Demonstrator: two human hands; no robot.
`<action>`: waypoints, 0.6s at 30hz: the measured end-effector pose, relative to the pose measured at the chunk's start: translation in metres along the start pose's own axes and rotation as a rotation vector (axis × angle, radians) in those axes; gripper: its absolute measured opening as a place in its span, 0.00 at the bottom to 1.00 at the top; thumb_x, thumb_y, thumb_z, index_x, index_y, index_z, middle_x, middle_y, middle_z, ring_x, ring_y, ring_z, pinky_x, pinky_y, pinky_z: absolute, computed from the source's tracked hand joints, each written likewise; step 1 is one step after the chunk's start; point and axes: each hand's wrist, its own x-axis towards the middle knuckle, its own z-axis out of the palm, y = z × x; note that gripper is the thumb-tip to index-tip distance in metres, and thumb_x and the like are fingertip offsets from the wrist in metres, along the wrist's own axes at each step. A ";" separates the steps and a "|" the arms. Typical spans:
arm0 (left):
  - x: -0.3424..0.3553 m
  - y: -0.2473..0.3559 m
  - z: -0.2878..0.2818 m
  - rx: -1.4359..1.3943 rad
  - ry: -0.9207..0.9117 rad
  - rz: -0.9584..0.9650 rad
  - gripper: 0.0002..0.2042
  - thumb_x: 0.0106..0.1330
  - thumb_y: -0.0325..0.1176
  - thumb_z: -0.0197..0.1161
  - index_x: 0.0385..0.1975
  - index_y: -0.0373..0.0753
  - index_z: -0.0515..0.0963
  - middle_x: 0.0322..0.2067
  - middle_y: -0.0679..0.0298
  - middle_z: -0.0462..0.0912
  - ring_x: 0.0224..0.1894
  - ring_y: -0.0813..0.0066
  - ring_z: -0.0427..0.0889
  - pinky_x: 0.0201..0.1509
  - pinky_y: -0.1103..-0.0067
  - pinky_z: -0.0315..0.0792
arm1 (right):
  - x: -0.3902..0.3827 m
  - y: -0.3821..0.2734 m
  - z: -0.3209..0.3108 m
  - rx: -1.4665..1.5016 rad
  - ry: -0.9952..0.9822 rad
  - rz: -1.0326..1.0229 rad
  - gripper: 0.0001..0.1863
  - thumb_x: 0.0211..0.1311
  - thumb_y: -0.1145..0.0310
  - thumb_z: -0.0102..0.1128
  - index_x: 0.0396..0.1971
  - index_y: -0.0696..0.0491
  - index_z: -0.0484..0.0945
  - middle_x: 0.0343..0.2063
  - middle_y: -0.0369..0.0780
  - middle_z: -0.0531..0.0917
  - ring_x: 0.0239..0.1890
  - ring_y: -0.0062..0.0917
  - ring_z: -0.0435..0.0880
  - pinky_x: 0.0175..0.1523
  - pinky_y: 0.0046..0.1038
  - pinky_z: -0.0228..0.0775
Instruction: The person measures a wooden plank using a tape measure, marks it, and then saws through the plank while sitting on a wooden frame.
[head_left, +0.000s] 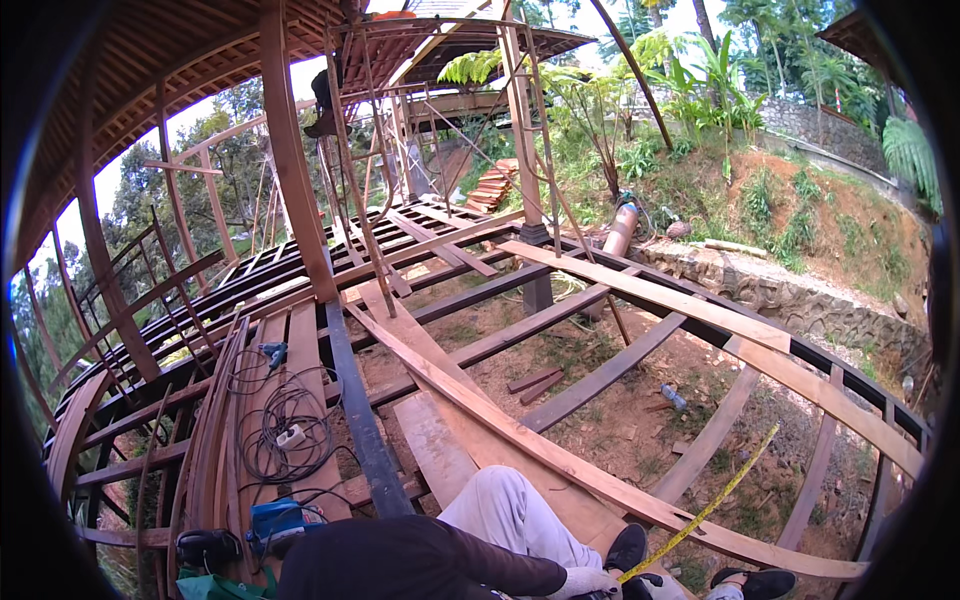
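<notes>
My dark-sleeved left arm reaches across the lower middle, ending in my white-gloved left hand (590,581), closed on the near end of a yellow tape measure (700,515), partly cut off by the lower edge. The blade extends up and right across a long timber board (610,480) and the open joists. Beside the hand are my pale-trousered leg (505,505) and dark shoes (628,548). I cannot make out my right hand. To the left lie a blue power tool (280,518) and a black item (208,547) on planks.
An open joist frame (610,355) with gaps down to soil surrounds me. Coiled cables (285,425), a power strip (291,436) and a drill (272,355) lie on left planks. Posts (300,200) and scaffolding stand ahead, with another person's dark leg (323,105) high up. A stone wall borders the right.
</notes>
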 end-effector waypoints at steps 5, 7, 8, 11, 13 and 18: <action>0.001 -0.004 -0.001 -0.019 -0.004 -0.001 0.10 0.56 0.31 0.66 0.36 0.38 0.79 0.28 0.64 0.81 0.31 0.67 0.80 0.36 0.71 0.74 | 0.015 0.029 0.013 -0.057 0.238 -0.059 0.11 0.70 0.70 0.57 0.43 0.62 0.82 0.36 0.44 0.87 0.37 0.28 0.85 0.46 0.30 0.78; -0.001 -0.005 -0.003 -0.036 0.004 -0.001 0.09 0.56 0.32 0.66 0.36 0.38 0.79 0.27 0.64 0.81 0.31 0.67 0.80 0.36 0.71 0.74 | 0.019 -0.024 0.002 0.369 0.102 0.080 0.11 0.69 0.71 0.58 0.43 0.64 0.81 0.36 0.46 0.86 0.35 0.29 0.87 0.43 0.30 0.81; -0.002 -0.006 -0.004 -0.039 0.009 -0.003 0.09 0.56 0.32 0.66 0.35 0.38 0.79 0.27 0.64 0.81 0.31 0.67 0.80 0.36 0.71 0.74 | 0.022 -0.023 0.000 0.397 0.073 0.125 0.12 0.69 0.71 0.58 0.44 0.64 0.81 0.36 0.46 0.86 0.35 0.29 0.88 0.43 0.30 0.81; -0.002 -0.005 -0.007 -0.052 0.011 -0.007 0.09 0.57 0.32 0.65 0.35 0.38 0.80 0.27 0.65 0.81 0.30 0.68 0.80 0.35 0.71 0.74 | 0.025 -0.033 0.002 0.478 -0.006 0.245 0.12 0.70 0.71 0.57 0.44 0.64 0.81 0.35 0.47 0.87 0.36 0.31 0.88 0.43 0.31 0.81; -0.001 -0.005 -0.007 -0.055 0.012 -0.011 0.08 0.57 0.32 0.65 0.35 0.38 0.80 0.27 0.65 0.81 0.30 0.69 0.80 0.35 0.71 0.74 | 0.023 -0.039 0.008 0.531 -0.056 0.317 0.12 0.70 0.71 0.56 0.44 0.64 0.81 0.35 0.47 0.87 0.36 0.32 0.88 0.43 0.31 0.81; -0.001 -0.001 -0.007 -0.052 0.013 -0.018 0.08 0.58 0.33 0.64 0.34 0.38 0.80 0.26 0.65 0.81 0.29 0.70 0.80 0.34 0.72 0.73 | 0.019 -0.035 0.015 0.493 0.062 0.227 0.12 0.71 0.70 0.55 0.44 0.62 0.81 0.36 0.48 0.86 0.37 0.35 0.88 0.45 0.33 0.81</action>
